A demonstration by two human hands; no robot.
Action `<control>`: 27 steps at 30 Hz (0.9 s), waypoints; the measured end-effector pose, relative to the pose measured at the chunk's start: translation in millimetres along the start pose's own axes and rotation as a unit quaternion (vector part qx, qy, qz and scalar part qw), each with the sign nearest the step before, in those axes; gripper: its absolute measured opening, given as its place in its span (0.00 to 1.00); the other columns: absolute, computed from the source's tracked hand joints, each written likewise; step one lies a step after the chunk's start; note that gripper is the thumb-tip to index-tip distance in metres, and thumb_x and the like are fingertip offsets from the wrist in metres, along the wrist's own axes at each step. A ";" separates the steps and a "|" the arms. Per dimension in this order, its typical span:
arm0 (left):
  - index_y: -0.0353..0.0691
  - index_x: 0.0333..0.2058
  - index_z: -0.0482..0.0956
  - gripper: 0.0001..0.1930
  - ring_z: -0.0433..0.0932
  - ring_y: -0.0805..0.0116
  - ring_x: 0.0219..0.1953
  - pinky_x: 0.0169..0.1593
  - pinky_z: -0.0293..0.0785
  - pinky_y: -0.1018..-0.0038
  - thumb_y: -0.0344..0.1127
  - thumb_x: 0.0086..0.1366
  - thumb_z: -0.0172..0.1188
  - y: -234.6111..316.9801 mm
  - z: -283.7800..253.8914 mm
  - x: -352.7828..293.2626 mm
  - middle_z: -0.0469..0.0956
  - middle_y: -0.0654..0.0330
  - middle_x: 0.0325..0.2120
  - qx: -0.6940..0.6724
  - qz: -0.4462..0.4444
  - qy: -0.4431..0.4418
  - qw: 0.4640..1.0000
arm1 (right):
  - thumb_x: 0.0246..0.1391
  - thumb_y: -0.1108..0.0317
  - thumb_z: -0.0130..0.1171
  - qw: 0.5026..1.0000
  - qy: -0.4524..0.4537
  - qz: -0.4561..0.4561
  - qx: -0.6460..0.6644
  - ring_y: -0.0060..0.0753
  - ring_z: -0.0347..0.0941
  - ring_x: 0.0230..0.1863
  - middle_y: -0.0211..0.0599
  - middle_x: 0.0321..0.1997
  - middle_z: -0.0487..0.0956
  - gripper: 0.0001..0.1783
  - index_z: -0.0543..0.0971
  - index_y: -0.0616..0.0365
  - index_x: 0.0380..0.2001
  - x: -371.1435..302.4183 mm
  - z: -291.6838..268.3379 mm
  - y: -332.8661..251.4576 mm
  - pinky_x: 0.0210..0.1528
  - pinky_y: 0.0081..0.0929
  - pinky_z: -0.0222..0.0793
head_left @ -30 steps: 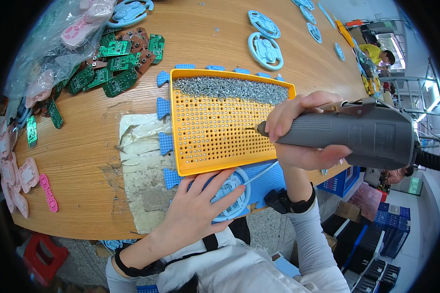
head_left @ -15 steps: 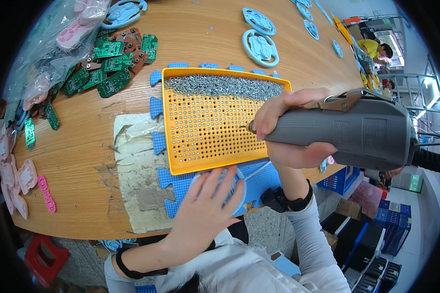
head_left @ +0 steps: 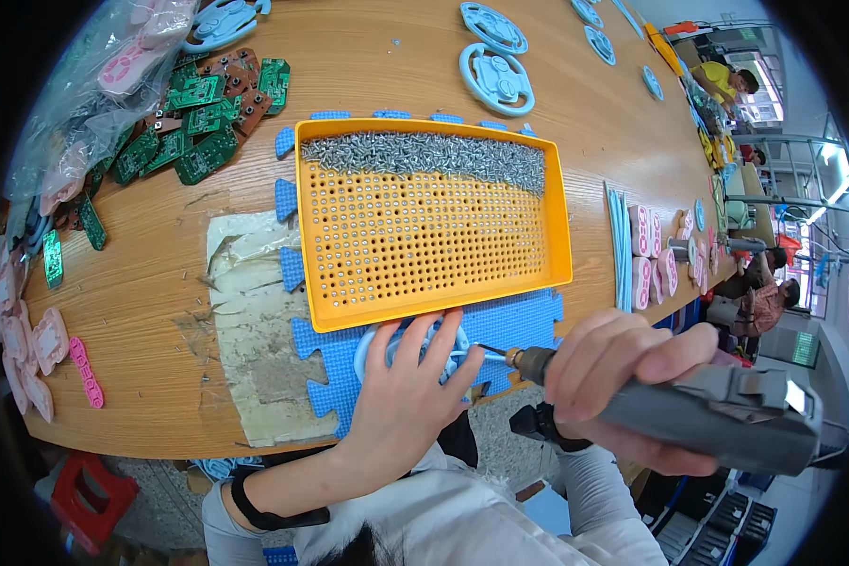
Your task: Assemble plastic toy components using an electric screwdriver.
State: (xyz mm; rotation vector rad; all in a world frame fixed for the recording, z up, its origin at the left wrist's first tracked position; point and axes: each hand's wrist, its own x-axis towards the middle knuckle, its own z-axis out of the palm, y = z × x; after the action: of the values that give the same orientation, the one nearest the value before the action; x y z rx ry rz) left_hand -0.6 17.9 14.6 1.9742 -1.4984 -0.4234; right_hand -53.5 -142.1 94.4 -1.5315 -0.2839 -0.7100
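Note:
My left hand (head_left: 407, 401) lies with spread fingers over a light-blue toy steering wheel (head_left: 363, 354) on a blue foam mat (head_left: 524, 321). Its fingers and palm cover most of the wheel. My right hand (head_left: 623, 377) is wrapped round a dark grey electric screwdriver (head_left: 717, 415). The bit points left and ends close to my left thumb, at the wheel's right side. Whether a screw sits on the tip is too small to tell. Just beyond my left fingertips is a yellow perforated tray (head_left: 434, 304), with loose silver screws (head_left: 424, 156) heaped along its far side and more in its holes.
Green and brown circuit boards (head_left: 208, 118) lie at the far left beside a clear plastic bag (head_left: 94, 66). Pink parts (head_left: 52, 335) sit along the left edge. More blue steering wheels (head_left: 497, 80) lie beyond the tray. Pink-and-white pieces (head_left: 643, 231) stand right. People work in the background.
The screwdriver in my right hand has moved from above the tray down toward the steering wheel, its tip now by my left thumb. My left hand stays on the wheel.

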 end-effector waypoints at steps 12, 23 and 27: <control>0.49 0.45 0.75 0.27 0.62 0.51 0.59 0.59 0.54 0.49 0.44 0.45 0.70 0.0 -0.6 1.9 0.64 0.52 0.59 -0.009 -0.003 0.013 1.000 | 0.48 0.29 0.55 1.000 0.009 0.019 -0.006 0.30 0.71 0.13 0.38 0.18 0.74 0.42 0.63 0.61 0.40 -27.4 -0.1 20.5 0.16 0.26 0.72; 0.42 0.47 0.74 0.28 0.59 0.53 0.62 0.62 0.54 0.53 0.42 0.47 0.69 -1.6 0.1 1.2 0.64 0.48 0.58 -0.026 0.002 0.007 1.000 | 0.42 0.31 0.62 0.998 -0.049 -0.026 0.016 0.34 0.73 0.17 0.40 0.19 0.74 0.44 0.65 0.65 0.41 -27.7 0.6 33.4 0.18 0.28 0.70; 0.42 0.47 0.74 0.28 0.59 0.53 0.62 0.62 0.54 0.53 0.42 0.46 0.69 -2.3 -1.0 -0.2 0.64 0.48 0.58 -0.021 0.005 0.010 1.000 | 0.37 0.34 0.68 0.994 -0.079 0.029 0.070 0.37 0.74 0.20 0.39 0.20 0.74 0.44 0.70 0.67 0.38 -25.3 -2.8 29.9 0.20 0.31 0.69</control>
State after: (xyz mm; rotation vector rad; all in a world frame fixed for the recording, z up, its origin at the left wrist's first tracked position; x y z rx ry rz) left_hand 1.7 18.8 13.9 1.9314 -1.4756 -0.4263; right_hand -56.4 -142.0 55.2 -1.4583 -0.3976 -0.5133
